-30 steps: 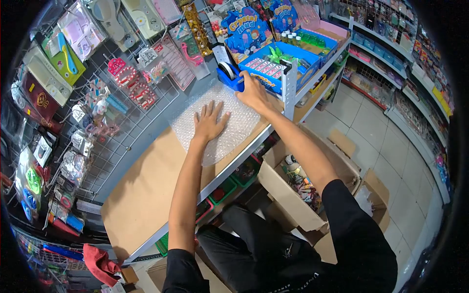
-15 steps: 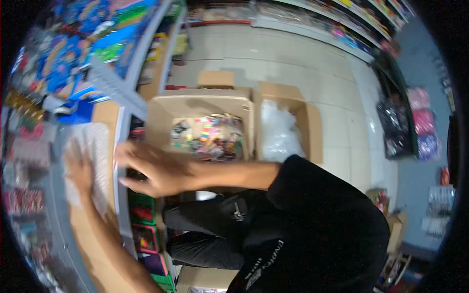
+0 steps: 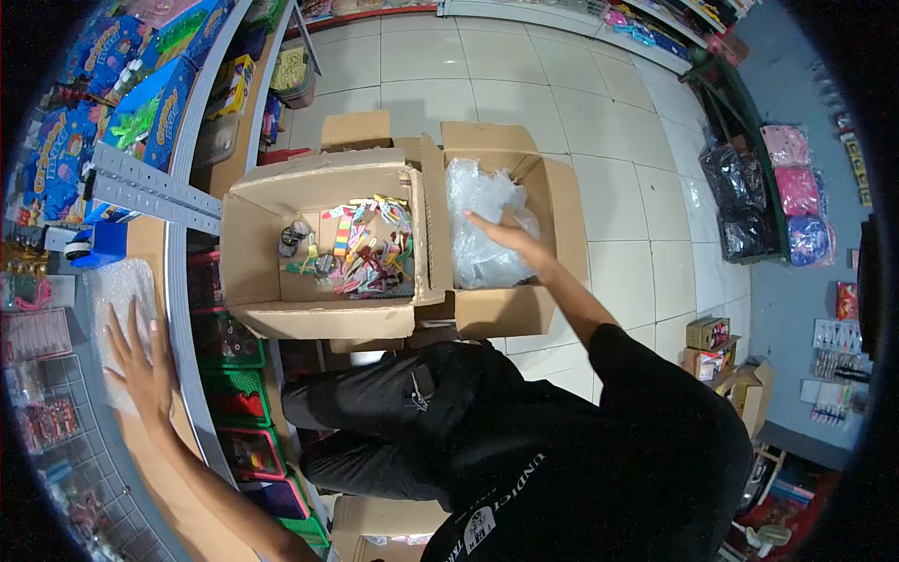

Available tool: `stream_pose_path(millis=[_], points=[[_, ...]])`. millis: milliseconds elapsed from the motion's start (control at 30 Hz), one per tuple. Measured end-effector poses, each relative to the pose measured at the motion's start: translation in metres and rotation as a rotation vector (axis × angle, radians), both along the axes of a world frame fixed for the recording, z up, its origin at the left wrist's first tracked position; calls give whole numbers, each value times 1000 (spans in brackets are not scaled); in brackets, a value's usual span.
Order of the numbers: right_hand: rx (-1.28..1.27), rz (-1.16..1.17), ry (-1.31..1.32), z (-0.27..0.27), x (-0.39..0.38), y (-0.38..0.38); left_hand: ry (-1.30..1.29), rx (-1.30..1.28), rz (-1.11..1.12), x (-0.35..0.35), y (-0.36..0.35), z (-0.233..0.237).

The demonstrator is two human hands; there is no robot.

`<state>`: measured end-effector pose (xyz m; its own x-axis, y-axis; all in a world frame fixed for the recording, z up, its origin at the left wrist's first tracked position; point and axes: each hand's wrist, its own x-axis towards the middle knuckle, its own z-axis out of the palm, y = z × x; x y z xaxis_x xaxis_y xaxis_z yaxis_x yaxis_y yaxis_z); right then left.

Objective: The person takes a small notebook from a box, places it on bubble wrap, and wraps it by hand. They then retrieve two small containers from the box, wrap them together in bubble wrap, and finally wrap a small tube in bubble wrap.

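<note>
My left hand (image 3: 140,361) lies with fingers spread on a flat sheet of bubble wrap (image 3: 122,281) on the wooden shelf board. My right hand (image 3: 508,236) reaches into a cardboard box (image 3: 562,201), its fingers stretched out over a bunched heap of clear plastic wrap (image 3: 482,192). It appears to touch the wrap, with nothing visibly gripped. Beside that box stands a larger open cardboard box (image 3: 318,318), holding several small colourful items (image 3: 375,253), some like hair clips, at its bottom.
A metal shelf upright bracket (image 3: 154,187) juts out above the board, near a blue tape dispenser (image 3: 98,245). Green and pink baskets (image 3: 234,398) sit under the shelf. Blue toy boxes (image 3: 154,122) fill the upper left. Tiled floor (image 3: 609,201) lies beyond the boxes.
My right hand has moved from beside the shelf edge, across the larger box, to the plastic wrap in the other box. My left hand stays on the bubble wrap. The view has shifted.
</note>
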<state>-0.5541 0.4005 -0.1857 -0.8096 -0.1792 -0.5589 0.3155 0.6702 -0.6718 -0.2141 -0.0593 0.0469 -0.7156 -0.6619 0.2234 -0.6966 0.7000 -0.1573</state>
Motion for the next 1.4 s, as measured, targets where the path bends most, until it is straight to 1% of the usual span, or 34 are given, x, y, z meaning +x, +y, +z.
stream_pose_path(millis=[67, 133, 167, 267, 367, 467, 567, 667, 700, 800, 867, 933, 1033, 1067, 1133, 1200, 1233, 1267, 1333, 1400], points=[[-8, -38, 11, -35, 6, -16, -41, 22, 29, -1, 10, -10], [-3, -45, 30, -54, 5, -29, -39, 39, 37, 2, 10, -23], [150, 11, 5, -55, 2, -33, -43, 47, 29, 2, 16, -23], [-78, -170, 4, -51, -2, -40, -22, 62, 8, 7, 21, -34], [-131, -124, 27, -60, -8, -39, 28, 10, -22, 10, 18, -42], [173, 11, 18, -89, -13, -41, 48, 2, -26, 10, 17, -45], [171, 43, 119, -56, -5, -38, 63, -19, -31, 11, 18, -45], [129, 55, 248, -46, -17, -28, 81, -29, -46, 11, 22, -42], [72, -41, 411, -39, -14, -27, 88, -38, -53, 10, 22, -41], [-155, -114, 341, -26, -29, -6, 146, -93, -95, 7, 25, -41], [-393, -148, 228, -30, -41, 14, 182, -149, -130, 5, 31, -38], [-640, -206, 70, 23, -35, 29, 209, -218, -165, 1, 45, -29], [-676, -227, 107, 87, -27, 48, 358, -160, -278, -11, 78, -22], [-672, -229, 147, 104, -26, 50, 424, -141, -352, -21, 98, -16], [-669, -229, 226, 132, -23, 45, 493, 166, -490, -36, 132, -5], [-662, -205, 261, 174, -9, 30, 597, 365, -564, -59, 166, -6], [-664, -191, 279, 195, 1, 19, 641, 508, -608, -69, 185, -2], [-675, -149, 348, 216, 10, 6, 684, 645, -653, -80, 202, 3], [-714, -55, 468, 248, 36, -27, 897, 835, -798, -106, 223, -7], [-674, 99, 697, 264, 67, -70, 970, 1076, -792, -112, 232, 6]])
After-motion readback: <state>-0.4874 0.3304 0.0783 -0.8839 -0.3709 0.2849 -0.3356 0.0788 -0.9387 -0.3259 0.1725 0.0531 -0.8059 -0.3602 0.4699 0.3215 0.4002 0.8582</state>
